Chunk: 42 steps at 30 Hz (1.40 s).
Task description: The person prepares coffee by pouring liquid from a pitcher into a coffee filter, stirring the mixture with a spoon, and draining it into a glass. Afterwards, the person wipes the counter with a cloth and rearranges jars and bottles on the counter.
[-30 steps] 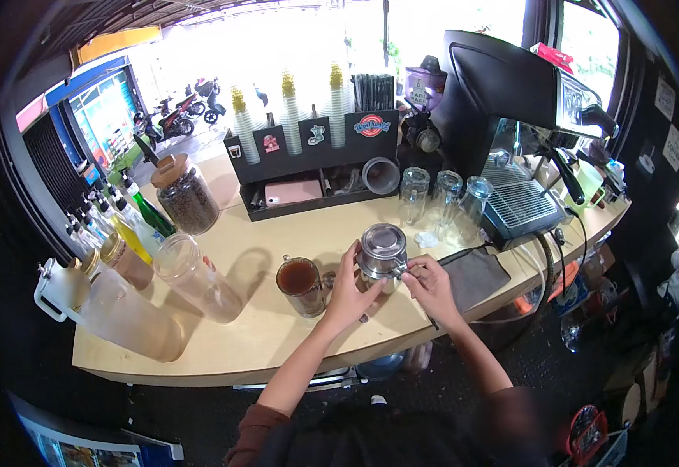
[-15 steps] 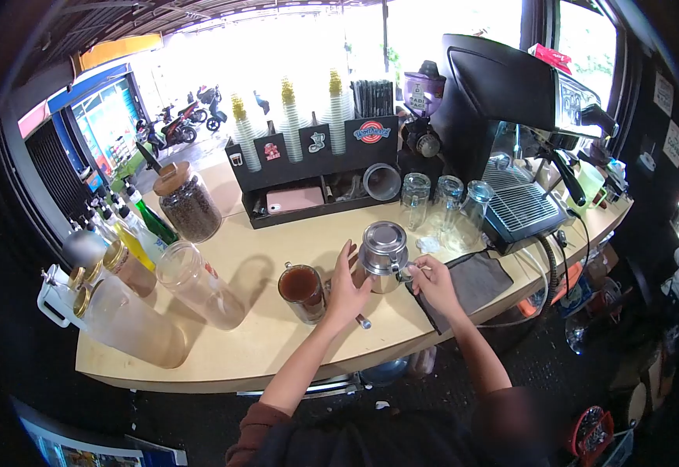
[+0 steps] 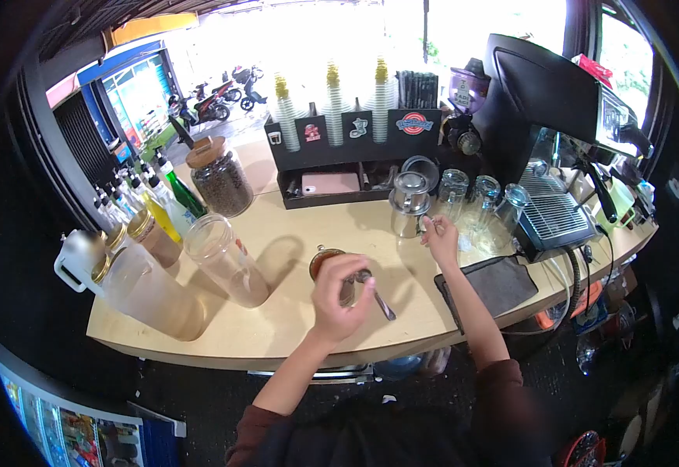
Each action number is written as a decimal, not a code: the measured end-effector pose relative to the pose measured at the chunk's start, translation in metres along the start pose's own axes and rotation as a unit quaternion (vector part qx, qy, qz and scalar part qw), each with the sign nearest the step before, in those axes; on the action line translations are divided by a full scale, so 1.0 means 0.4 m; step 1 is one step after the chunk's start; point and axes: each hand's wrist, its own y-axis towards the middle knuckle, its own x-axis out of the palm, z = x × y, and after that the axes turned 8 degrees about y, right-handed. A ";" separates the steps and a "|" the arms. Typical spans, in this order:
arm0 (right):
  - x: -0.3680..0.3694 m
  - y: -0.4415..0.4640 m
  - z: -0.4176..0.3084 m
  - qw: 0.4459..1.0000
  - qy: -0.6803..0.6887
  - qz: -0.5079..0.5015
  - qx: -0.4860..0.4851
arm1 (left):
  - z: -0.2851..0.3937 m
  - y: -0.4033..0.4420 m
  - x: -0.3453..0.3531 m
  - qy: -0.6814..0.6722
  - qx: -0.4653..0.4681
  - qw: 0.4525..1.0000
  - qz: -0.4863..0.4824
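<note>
My right hand (image 3: 442, 240) pinches the handle at the side of a glass cup (image 3: 405, 224), which has a metal drip filter (image 3: 411, 190) on top. My left hand (image 3: 341, 302) is over the near side of a glass mug (image 3: 321, 260) of brown drink and hides most of it. Its fingers are curled, with the thumb apart from the index finger. A spoon (image 3: 385, 303) slants across the counter just right of the left thumb, its upper end close to the fingertips.
A clear jar (image 3: 226, 265) and a large pitcher (image 3: 156, 296) stand left, by a coffee bean jar (image 3: 221, 183) and bottles. Upturned glasses (image 3: 483, 204) and a dark cloth (image 3: 495, 286) are near the espresso machine (image 3: 554, 210). Behind is a black cup organizer (image 3: 347, 167).
The filter and its cup have moved back toward the organizer with my right hand. My left hand has left their side and come over the mug. The view has shifted.
</note>
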 end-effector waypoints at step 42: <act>-0.233 -0.293 -0.114 0.841 -0.521 -0.065 -0.130 | -0.267 0.131 0.078 0.008 -0.211 0.976 -0.053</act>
